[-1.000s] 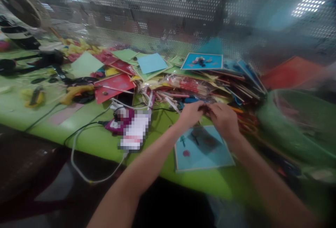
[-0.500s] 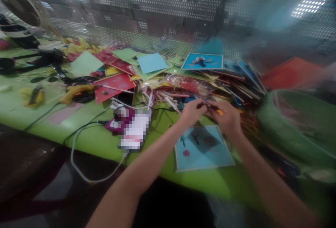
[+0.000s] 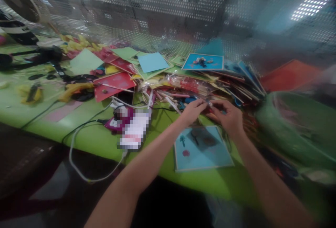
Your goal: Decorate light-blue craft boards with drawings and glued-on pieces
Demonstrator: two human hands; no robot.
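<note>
The left hand (image 3: 193,110) and the right hand (image 3: 227,114) meet fingertip to fingertip, both pinching at a small item (image 3: 209,104) too blurred to identify. The fingers are bent close together; whether each hand alone grips the item, I cannot tell. Just below the hands, toward the wearer, a light-blue picture board (image 3: 202,156) with a pale edge lies flat on the green table (image 3: 157,161), bearing a small green tree shape and a pink round spot. Beyond the hands are a clear plastic packet (image 3: 186,83) and a bright-blue framed picture (image 3: 204,62). Left of the hands lies a phone (image 3: 135,130), its screen pixelated; to their right sits a translucent green basin (image 3: 301,126).
</note>
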